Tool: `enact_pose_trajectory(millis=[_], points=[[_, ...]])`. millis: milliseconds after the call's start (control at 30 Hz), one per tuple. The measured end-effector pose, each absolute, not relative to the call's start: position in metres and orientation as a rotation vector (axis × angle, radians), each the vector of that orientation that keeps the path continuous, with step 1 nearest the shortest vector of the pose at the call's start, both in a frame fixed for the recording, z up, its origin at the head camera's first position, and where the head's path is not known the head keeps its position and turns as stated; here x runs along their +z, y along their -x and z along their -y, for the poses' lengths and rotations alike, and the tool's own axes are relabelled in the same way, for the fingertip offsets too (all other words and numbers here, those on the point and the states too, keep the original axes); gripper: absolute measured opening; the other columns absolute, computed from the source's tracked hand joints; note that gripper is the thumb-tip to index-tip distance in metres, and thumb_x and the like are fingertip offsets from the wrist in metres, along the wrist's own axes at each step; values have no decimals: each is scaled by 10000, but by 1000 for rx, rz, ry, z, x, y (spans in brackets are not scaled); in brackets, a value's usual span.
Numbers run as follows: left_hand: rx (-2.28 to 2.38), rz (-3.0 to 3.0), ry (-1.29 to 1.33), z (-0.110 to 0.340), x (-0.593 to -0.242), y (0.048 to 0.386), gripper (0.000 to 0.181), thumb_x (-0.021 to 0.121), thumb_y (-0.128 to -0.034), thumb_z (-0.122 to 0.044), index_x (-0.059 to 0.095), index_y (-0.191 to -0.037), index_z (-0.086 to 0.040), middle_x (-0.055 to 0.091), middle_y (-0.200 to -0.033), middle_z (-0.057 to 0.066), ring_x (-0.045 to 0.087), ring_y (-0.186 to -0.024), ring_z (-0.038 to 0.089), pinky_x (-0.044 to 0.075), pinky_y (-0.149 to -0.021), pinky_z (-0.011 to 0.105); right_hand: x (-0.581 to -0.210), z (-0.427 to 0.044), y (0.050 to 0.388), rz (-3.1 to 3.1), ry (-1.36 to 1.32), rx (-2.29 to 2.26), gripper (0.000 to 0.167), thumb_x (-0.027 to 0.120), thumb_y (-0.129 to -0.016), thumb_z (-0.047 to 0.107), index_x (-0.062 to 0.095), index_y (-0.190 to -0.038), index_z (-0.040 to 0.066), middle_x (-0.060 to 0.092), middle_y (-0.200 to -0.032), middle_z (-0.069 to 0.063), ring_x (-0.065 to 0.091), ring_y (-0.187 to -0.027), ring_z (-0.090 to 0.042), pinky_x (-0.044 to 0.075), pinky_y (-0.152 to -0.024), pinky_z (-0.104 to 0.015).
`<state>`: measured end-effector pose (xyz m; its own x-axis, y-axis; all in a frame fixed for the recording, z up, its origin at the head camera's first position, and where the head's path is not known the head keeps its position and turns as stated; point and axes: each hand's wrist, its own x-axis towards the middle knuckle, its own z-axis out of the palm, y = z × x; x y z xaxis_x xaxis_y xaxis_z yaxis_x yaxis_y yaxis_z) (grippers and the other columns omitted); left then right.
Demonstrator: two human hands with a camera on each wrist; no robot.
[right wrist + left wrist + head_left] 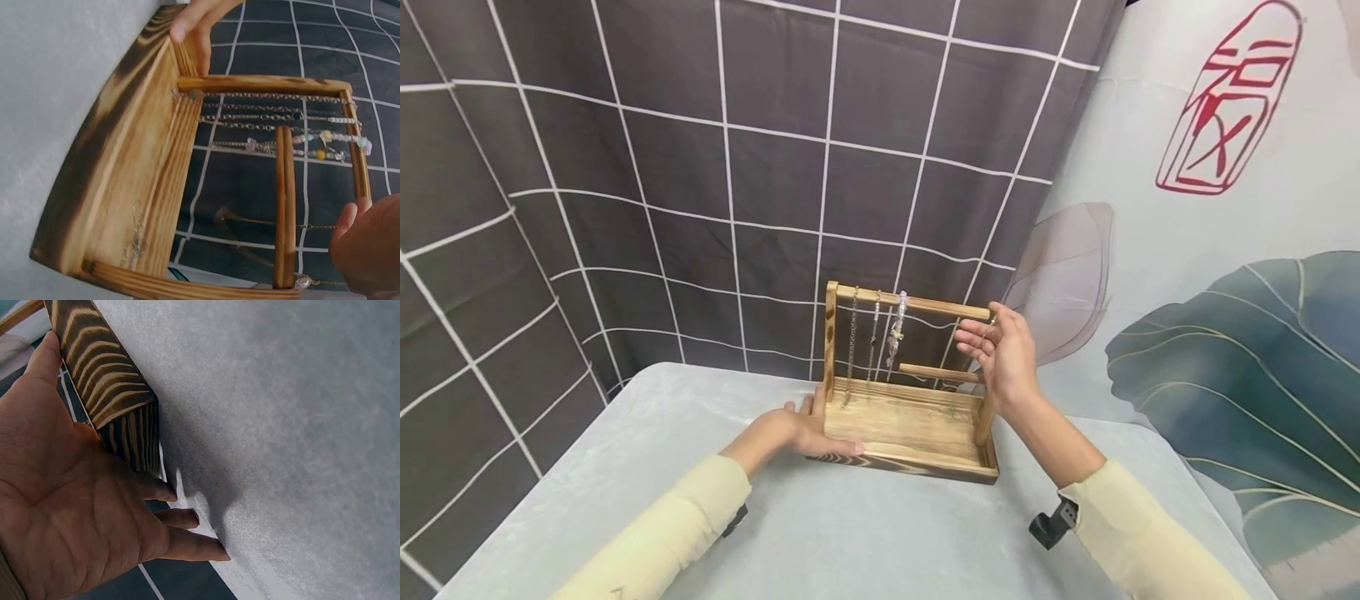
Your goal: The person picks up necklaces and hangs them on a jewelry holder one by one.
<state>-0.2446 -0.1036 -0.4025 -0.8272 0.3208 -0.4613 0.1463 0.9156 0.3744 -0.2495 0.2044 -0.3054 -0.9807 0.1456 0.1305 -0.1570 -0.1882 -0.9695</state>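
Note:
A wooden jewelry stand (917,462) has a shallow tray base, a top bar and a shorter lower bar. My left hand (790,429) lies against its left end, thumb on the front rim and fingers straight along the side; the left wrist view shows the palm (81,506) at the tray corner. My right hand (1011,358) is at the top right, fingers loosely extended by the bar's end, partly covering the post. Chain necklaces (852,342) and a pastel beaded strand (897,329) hang on the left. A thin gold necklace (262,221) hangs near my right hand.
Small jewelry pieces (134,240) lie at one end of the tray. The stand rests on a pale cloth-covered table (820,533). Behind it hangs a dark grid-patterned curtain (775,175), and a printed white cloth (1135,133) is at the right.

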Motion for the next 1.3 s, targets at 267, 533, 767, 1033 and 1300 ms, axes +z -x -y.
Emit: enact_pose_trajectory(millis=[267, 533, 767, 1033, 1300], points=[[434, -2538, -374, 106, -403, 245, 1448, 522, -962, -942, -173, -1758, 48, -12, -1843, 398, 5, -1718, 638, 80, -1418, 740, -293, -208, 253, 1966, -65, 2268, 540, 297, -1255, 365, 358, -1690, 51, 815, -959, 93, 797, -907, -86, 667, -886, -230], [446, -2538, -364, 108, -404, 244, 1452, 531, -961, -936, -163, -1755, 63, 4, -1836, 413, 14, -1714, 645, 87, -1416, 743, -285, -202, 257, 2060, -129, 2306, 598, 256, -1253, 436, 359, -1713, 67, 808, -1048, 79, 806, -983, -99, 669, -927, -252], [446, -2543, -355, 105, -403, 244, 1458, 537, -956, -938, -168, -1756, 56, 11, -1838, 409, 25, -1709, 655, 115, -1398, 776, -285, -197, 258, 2122, -195, 2269, 631, 253, -1251, 460, 417, -1684, 30, 801, -1090, 85, 803, -1013, -87, 669, -929, -248], [425, -2540, -368, 104, -403, 245, 1452, 529, -961, -938, -178, -1755, 51, -7, -1842, 402, 19, -1714, 646, 89, -1417, 742, -286, -183, 257, 2065, -266, 2320, 656, 276, -1246, 471, 425, -1646, -27, 809, -1079, 72, 807, -1008, -98, 670, -925, -250], [422, -2548, -359, 104, -403, 246, 1452, 523, -954, -944, -169, -1760, 47, 45, -1839, 406, 63, -1725, 620, 152, -1412, 738, -287, -168, 259, 2038, -320, 2363, 590, 296, -1250, 442, 518, -1522, -32, 831, -1017, 76, 815, -984, -112, 678, -902, -263]])
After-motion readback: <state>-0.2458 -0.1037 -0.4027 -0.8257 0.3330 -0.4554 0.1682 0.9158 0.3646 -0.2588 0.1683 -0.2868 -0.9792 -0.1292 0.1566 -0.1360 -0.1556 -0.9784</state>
